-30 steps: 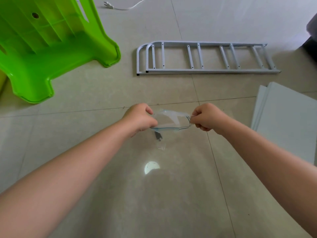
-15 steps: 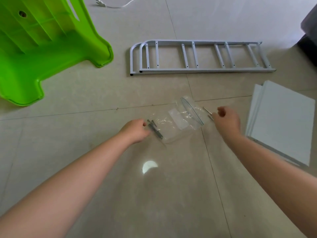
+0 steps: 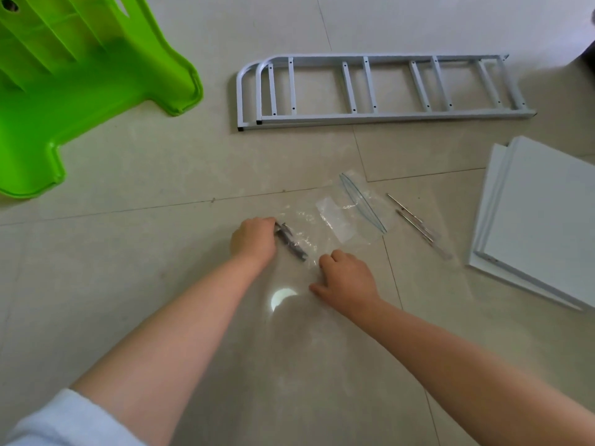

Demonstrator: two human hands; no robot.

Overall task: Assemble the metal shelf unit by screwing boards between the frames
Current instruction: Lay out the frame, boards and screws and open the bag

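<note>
A: Progress? Location of parts?
B: Assembly not begun. Frames (image 3: 383, 88) stacked flat on floor; boards (image 3: 544, 217) stacked at right, apart from them; nothing joined.
A: Hands?
B: Left hand (image 3: 254, 239) curled, pinching the clear bag (image 3: 325, 226) at its screws (image 3: 291, 241). Right hand (image 3: 346, 278) loosely curled at bag's near edge; grip cannot be told

Two white metal frames (image 3: 383, 88) are lying flat on the floor, stacked one on the other, rounded corners to the left. The white boards (image 3: 541, 220) sit in a flat pile off to the right. In between there's a clear zip bag (image 3: 331, 220) lying on the tiles with dark screws (image 3: 291, 243) in its left end, and a few long thin screws (image 3: 415, 222) loose just right of the bag.
</note>
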